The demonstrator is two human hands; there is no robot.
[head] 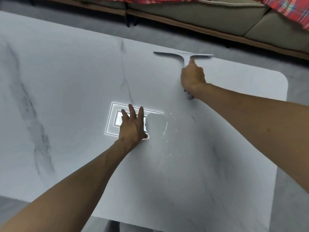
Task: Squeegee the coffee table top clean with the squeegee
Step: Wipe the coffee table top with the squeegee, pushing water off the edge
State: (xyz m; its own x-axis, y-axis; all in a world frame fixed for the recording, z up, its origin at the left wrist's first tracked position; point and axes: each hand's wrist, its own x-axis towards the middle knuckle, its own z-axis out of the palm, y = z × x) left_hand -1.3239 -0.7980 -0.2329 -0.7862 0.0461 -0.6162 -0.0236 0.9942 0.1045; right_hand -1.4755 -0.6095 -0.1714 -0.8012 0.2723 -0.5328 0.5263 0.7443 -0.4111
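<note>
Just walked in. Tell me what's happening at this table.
A person is squeegeeing a white marble-look coffee table. The right hand has its grip closed on the handle of a squeegee, whose blade sits at the table's far edge. The left hand is pressed flat, fingers spread, on the top over a bright reflection of a ceiling light. Thin streaks of water remain just right of that hand.

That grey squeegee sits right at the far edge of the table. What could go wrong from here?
The grey T-shaped squeegee, held in the right hand, could slip past the far edge of the white marble-look coffee table top. The left hand lies flat on the glossy surface and may leave smudges.
</note>
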